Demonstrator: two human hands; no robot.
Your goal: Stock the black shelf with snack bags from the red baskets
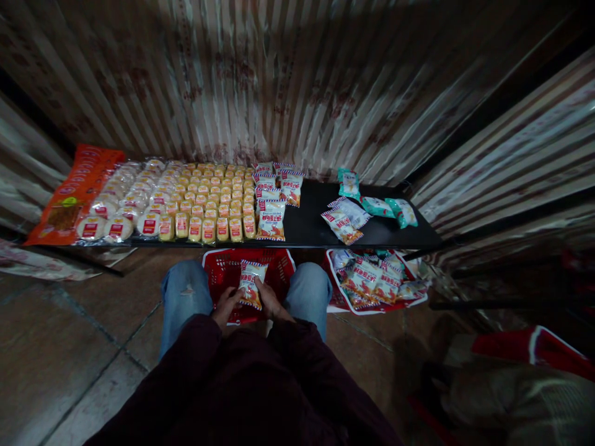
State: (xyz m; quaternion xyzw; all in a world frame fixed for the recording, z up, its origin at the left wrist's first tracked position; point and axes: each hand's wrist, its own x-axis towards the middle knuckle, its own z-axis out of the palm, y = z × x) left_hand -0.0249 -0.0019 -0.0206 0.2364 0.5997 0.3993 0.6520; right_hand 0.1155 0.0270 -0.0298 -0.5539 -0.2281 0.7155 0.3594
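Between my knees, my left hand (229, 303) and my right hand (270, 301) hold one snack bag (251, 284) by its two sides. The bag is white at the top and orange at the bottom, with red print. It hangs over a red plastic basket (223, 263) on the floor. On the black shelf (307, 220) ahead, several similar snack bags (271, 222) stand in a column beside rows of yellow wrapped cakes (209, 210). Two more bags (343, 224) lie loosely on the shelf to the right.
Round white packaged cakes (118, 229) and an orange bag (74, 192) fill the shelf's left end. Green packets (379, 207) lie at its right. A second red basket (341, 301), full of snack bags, stands by my right knee. Patterned curtain (279, 87) hangs behind.
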